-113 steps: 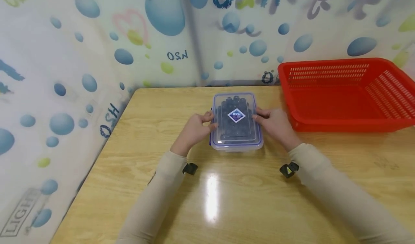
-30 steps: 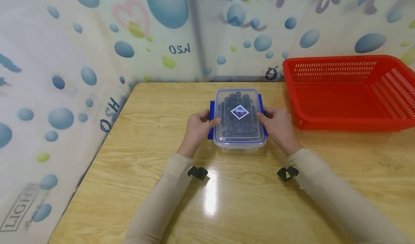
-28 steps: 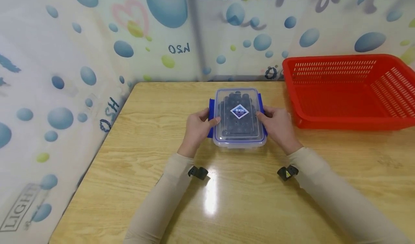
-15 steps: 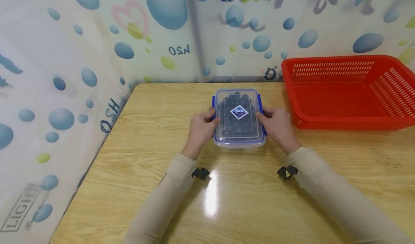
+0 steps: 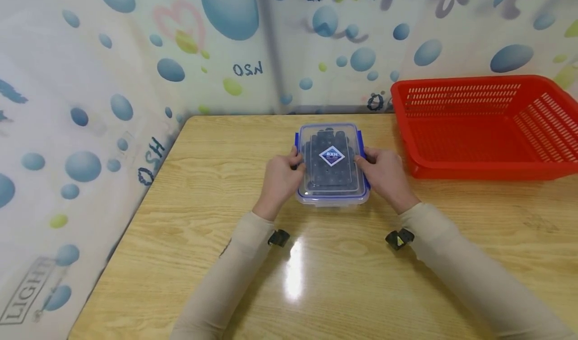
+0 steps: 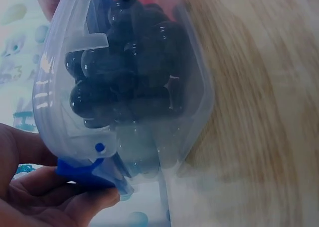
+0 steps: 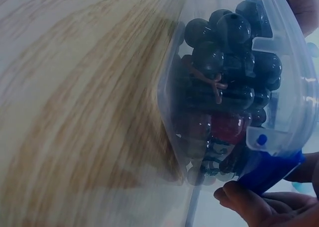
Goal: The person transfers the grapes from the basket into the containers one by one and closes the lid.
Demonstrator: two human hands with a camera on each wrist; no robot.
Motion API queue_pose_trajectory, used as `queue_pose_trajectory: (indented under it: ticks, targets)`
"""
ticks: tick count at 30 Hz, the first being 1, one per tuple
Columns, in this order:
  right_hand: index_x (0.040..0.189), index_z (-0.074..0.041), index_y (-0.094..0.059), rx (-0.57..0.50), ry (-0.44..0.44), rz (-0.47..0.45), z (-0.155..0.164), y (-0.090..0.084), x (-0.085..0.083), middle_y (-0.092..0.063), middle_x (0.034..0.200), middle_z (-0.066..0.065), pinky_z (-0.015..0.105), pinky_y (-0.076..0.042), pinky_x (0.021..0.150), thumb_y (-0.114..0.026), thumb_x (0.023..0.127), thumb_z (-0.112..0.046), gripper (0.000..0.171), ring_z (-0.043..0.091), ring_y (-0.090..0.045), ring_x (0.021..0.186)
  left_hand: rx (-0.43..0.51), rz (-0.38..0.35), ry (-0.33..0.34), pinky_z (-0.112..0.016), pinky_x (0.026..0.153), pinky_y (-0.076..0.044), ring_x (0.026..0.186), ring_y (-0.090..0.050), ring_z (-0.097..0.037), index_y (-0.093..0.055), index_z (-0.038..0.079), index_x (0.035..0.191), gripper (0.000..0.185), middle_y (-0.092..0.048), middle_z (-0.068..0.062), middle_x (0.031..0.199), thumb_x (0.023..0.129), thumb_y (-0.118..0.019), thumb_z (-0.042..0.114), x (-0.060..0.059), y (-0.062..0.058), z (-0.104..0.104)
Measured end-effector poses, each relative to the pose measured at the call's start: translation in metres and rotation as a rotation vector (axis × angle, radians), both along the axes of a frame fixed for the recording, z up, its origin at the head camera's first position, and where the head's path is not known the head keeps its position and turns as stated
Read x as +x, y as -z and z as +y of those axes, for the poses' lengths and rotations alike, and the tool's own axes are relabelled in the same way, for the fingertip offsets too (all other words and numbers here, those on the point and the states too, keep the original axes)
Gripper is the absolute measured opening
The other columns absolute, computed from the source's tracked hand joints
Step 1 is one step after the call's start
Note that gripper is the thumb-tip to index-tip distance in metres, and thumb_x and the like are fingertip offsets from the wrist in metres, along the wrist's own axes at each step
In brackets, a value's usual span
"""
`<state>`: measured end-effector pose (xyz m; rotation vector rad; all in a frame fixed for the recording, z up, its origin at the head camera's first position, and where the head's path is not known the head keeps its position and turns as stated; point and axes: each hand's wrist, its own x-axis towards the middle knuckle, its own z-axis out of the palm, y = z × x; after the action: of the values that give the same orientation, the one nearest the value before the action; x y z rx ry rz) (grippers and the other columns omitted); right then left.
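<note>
A clear plastic food container (image 5: 333, 194) with a blue-rimmed lid and a diamond-shaped label (image 5: 331, 155) lies on the table. Dark grapes (image 7: 233, 30) fill it, a brown stem among them in the right wrist view. My left hand (image 5: 281, 179) holds its left side, thumb at the lid's edge and fingers at the left blue latch (image 6: 82, 172), which angles out from the wall. On the opposite side, my right hand (image 5: 384, 172) grips with the thumb over the lid's edge, its other fingers around the right blue latch (image 7: 271, 172).
To the right, a large red slotted basket (image 5: 487, 169) stands on the wooden table (image 5: 217, 179), close to my right hand. A wall covering (image 5: 280, 44) with blue and green spots rises behind the table and along its left. Small black cameras (image 5: 399, 238) sit on both wrists.
Both blue latches stuck out less 3.8 seconds ago. The left one stood out widest a second ago and now shows as a narrower strip. My left hand has shifted slightly right; the right keeps its grip.
</note>
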<state>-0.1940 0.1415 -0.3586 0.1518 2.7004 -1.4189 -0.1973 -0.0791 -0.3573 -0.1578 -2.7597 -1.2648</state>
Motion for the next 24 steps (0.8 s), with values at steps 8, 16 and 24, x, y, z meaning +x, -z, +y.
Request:
queue_pose_trajectory:
  ticks: [8, 16, 24]
  targets:
    - [0.143, 0.003, -0.043, 0.028, -0.025, 0.004, -0.002, -0.001, -0.003, -0.05, 0.14, 0.021, 0.046, -0.046, 0.098, -0.057, 0.102, -0.023, 0.051, 0.032, -0.053, 0.125, -0.041, 0.004, 0.004, -0.033, 0.077, -0.057, 0.119, -0.055, -0.03, -0.068, -0.003, 0.114, 0.027, -0.058, -0.015, 0.13, 0.088, -0.063, 0.003, -0.002, -0.002, -0.001]
    - [0.146, 0.002, -0.04, 0.059, -0.072, -0.006, 0.001, 0.009, -0.008, -0.049, 0.142, 0.021, 0.046, -0.044, 0.101, -0.055, 0.102, -0.024, 0.053, 0.032, -0.049, 0.128, -0.049, -0.022, 0.038, -0.034, 0.091, -0.052, 0.126, -0.049, -0.029, -0.064, -0.004, 0.122, 0.03, -0.052, -0.015, 0.137, 0.093, -0.064, 0.006, -0.005, 0.005, -0.005]
    - [0.15, 0.003, -0.033, 0.334, -0.161, 0.011, 0.016, -0.001, 0.002, -0.04, 0.147, 0.026, 0.057, -0.038, 0.104, -0.05, 0.102, -0.036, 0.063, 0.044, -0.04, 0.132, -0.175, 0.007, 0.096, -0.044, 0.109, -0.035, 0.14, -0.031, -0.033, -0.049, -0.004, 0.14, 0.05, -0.035, -0.02, 0.152, 0.101, -0.057, 0.026, -0.003, 0.011, -0.016]
